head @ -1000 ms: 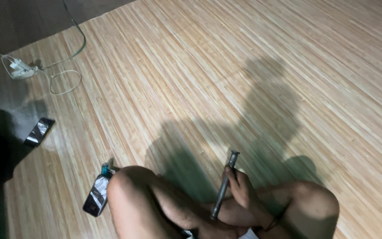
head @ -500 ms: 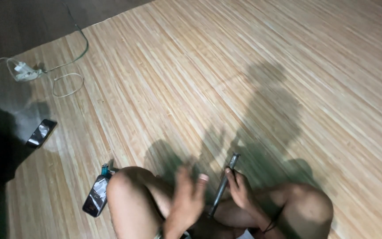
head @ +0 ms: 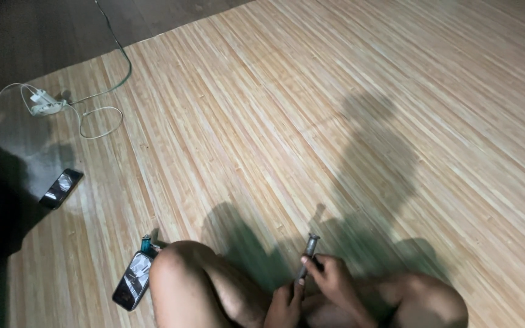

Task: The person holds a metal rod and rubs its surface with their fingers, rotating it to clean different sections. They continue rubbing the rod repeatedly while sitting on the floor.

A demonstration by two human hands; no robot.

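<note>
Hands meet at the bottom of the view, at about 6 o'clock, where we look down on a person sitting on a pale wooden plank floor [head: 311, 121] with bare knees raised to either side. The right hand [head: 332, 278] is closed around the middle of a thin dark metal rod [head: 308, 253], fingers wrapped over it. The left hand [head: 285, 304] is curled shut around the lower end of the same rod, just below the right hand and close against it. The rod tilts up toward 12 o'clock, and its free tip, which has a small lighter collar, stands clear of the fingers above the floor between the knees.

At 9 o'clock from the hands, just beside the left knee, a dark phone [head: 133, 280] lies flat on the floor, with a small blue lighter [head: 146, 244] touching or nearly touching its upper end; we cannot tell which. Farther out toward 10 o'clock a second phone [head: 61, 189] lies at the edge of a dark patch of shadow. Well apart from everything else, toward 11 o'clock, a white charger plug [head: 42, 102] sits on the floor with a thin white cable [head: 101, 124] looping beside it and a darker cord running away to the top edge. Shadows of the person fall across the planks toward 1 o'clock.
</note>
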